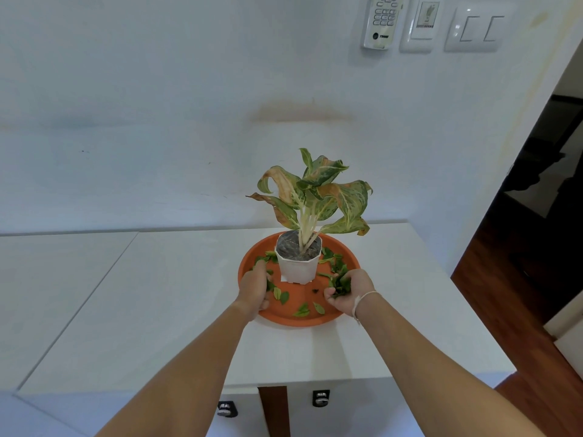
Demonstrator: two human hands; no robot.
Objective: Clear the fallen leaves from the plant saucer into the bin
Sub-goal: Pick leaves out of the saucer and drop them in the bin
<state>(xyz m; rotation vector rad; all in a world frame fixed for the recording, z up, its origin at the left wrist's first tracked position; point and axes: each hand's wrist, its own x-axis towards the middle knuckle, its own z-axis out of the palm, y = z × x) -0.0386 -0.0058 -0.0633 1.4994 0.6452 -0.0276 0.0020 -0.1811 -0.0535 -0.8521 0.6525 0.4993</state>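
An orange plant saucer [293, 318] sits on the white table top, with a white pot [298, 266] holding a variegated plant [318, 190] in its middle. Several small green fallen leaves [303, 309] lie scattered in the saucer around the pot. My left hand [254, 288] rests in the saucer's left side, fingers curled over leaves by the pot. My right hand [350, 293] is at the saucer's right side, closed on a bunch of green leaves [340, 285]. No bin is in view.
The white table [176, 310] runs left and meets the white wall behind. Its right edge drops to a wooden floor [517, 310] and a dark doorway. Wall switches and a remote holder [380, 20] hang high up.
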